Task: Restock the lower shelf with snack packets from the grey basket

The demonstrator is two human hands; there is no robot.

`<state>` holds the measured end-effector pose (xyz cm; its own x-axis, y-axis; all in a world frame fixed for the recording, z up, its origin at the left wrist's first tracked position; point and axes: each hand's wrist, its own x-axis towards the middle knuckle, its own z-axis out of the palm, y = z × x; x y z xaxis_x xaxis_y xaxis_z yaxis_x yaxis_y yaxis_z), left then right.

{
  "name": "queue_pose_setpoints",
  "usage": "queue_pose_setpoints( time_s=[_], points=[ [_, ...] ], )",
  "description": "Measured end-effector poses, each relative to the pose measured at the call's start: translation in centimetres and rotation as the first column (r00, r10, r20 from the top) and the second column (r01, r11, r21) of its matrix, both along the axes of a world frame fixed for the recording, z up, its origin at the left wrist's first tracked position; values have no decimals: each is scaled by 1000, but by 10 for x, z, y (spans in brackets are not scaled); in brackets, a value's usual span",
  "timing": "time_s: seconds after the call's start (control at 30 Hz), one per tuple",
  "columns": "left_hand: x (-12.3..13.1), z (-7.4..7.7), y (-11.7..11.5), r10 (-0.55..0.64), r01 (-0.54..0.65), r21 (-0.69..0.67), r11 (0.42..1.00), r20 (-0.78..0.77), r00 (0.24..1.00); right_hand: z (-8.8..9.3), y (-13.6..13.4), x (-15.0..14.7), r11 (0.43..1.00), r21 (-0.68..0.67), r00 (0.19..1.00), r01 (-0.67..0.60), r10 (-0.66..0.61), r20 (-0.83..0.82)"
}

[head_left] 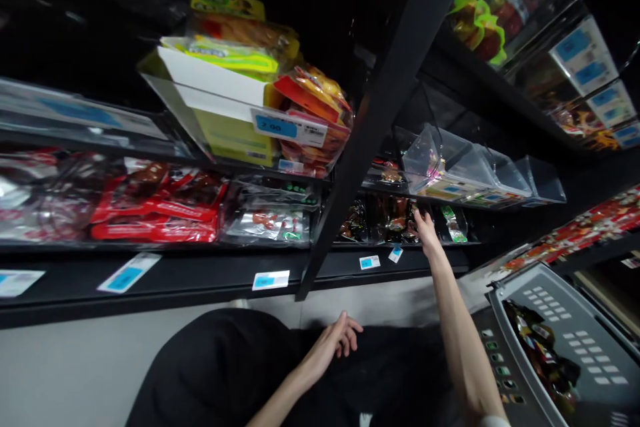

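Our right hand [426, 225] reaches the dark snack packets [387, 217] on the low shelf [430, 260], fingers stretched onto them (if they pinch one, we cannot tell). They look light, soft, slippery; the top seam seems the best hold. Clear bins [450, 170] hang close above, leaving little room; our left hand [336, 341] rests loosely spread, empty.

Two hands are in view: the left hand [337, 340] near, the right hand [425, 227] farther right. Five price tags [271, 279] line the lower shelf [200, 280]. Three small clear bins [440, 160] sit far right, one large clear bin [220, 113] left. One grey basket [595, 347] stands near right.
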<state>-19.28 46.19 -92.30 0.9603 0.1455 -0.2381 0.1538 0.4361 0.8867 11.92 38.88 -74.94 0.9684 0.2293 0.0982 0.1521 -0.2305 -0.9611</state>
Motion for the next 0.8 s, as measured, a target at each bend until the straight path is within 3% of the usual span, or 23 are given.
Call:
queue_pose_setpoints(
  time_s=[0.13,0.23,0.33,0.4,0.47,0.53,0.6,0.7,0.8],
  points=[
    [2,-2,3,35,-36,-14,999,-16,999,-37,-17,-25,994,-94,962,56,-29,271],
    [-1,-1,5,39,-39,9,999,-32,999,-74,-62,-73,975,-220,918,45,46,393],
    [-7,0,7,-2,10,117,993,-63,998,-91,-112,-119,900,-434,908,-44,217,359],
    [-9,-1,9,-62,83,213,974,-103,993,-90,-138,-140,758,-613,900,-221,401,171],
    [-10,-4,11,-115,146,297,944,-120,986,-85,-153,-154,529,-766,849,-367,526,-44],
    [-10,-9,12,-155,192,362,912,-128,980,-81,-156,-164,341,-869,829,-360,544,-129],
    [-10,-15,12,-181,229,401,887,-155,971,-81,-151,-173,255,-924,837,-285,537,-110],
    [-12,-22,11,-201,271,418,867,-202,958,-79,-144,-191,229,-928,798,-293,593,-105],
    [-12,-21,12,-202,283,428,858,-223,954,-56,-153,-215,292,-870,731,-398,674,-108]
  ],
)
